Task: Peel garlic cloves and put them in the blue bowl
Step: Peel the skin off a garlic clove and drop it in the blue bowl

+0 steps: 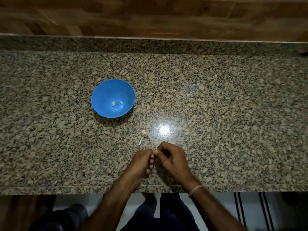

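Our left hand [141,161] and right hand [173,160] meet fingertip to fingertip, both pinching a small garlic clove [153,152] between them. Just beyond the grip lies the garlic bulb [144,134]; farther off, left of the grip, the blue bowl [101,90] holds three peeled cloves [117,106]

Speckled granite counter [216,97], wood-panelled wall [150,15] behind, lamp glare [164,130], pale floor [221,212]

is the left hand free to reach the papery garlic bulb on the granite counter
Probably yes, nothing blocks the papery garlic bulb, but the left hand is pinching a small garlic clove.
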`<state>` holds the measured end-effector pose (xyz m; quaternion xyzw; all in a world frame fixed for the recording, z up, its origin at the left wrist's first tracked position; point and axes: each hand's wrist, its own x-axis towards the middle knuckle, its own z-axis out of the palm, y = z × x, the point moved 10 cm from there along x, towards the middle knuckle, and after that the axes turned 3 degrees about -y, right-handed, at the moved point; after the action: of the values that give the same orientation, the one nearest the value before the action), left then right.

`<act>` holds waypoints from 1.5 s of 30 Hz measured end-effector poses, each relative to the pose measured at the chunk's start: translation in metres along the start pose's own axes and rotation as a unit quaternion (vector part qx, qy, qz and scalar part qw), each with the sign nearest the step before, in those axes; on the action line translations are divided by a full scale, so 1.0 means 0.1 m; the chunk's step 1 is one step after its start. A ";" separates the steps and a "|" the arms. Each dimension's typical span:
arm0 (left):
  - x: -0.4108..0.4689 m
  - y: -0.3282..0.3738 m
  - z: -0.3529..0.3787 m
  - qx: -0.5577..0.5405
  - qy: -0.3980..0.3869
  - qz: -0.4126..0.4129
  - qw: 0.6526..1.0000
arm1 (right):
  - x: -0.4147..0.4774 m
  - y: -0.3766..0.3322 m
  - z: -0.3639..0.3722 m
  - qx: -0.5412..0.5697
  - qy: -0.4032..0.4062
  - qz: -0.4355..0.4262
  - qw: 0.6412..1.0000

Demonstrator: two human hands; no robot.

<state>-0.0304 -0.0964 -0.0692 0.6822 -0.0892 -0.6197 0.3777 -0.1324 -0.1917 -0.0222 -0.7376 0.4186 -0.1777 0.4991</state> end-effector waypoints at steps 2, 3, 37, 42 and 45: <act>-0.03 0.23 -0.09 0.138 0.056 0.130 0.980 | -0.01 0.16 0.06 0.112 -0.020 0.090 0.989; -0.08 0.34 -0.10 0.198 0.080 0.192 0.958 | -0.02 0.26 0.11 0.202 -0.025 0.148 0.968; -0.01 0.28 -0.05 0.134 0.076 0.151 0.976 | -0.06 0.12 0.11 0.089 0.010 0.097 0.991; 0.00 -0.01 0.11 -0.011 -0.004 -0.021 1.000 | -0.04 -0.09 0.09 0.013 -0.004 0.016 1.000; 0.00 0.20 -0.07 0.164 0.098 0.128 0.973 | -0.04 0.11 0.12 0.098 -0.006 0.096 0.990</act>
<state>-0.0175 -0.1077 -0.0570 0.7749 -0.2390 -0.4732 0.3441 -0.1317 -0.1835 -0.0367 -0.6423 0.4651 -0.1646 0.5865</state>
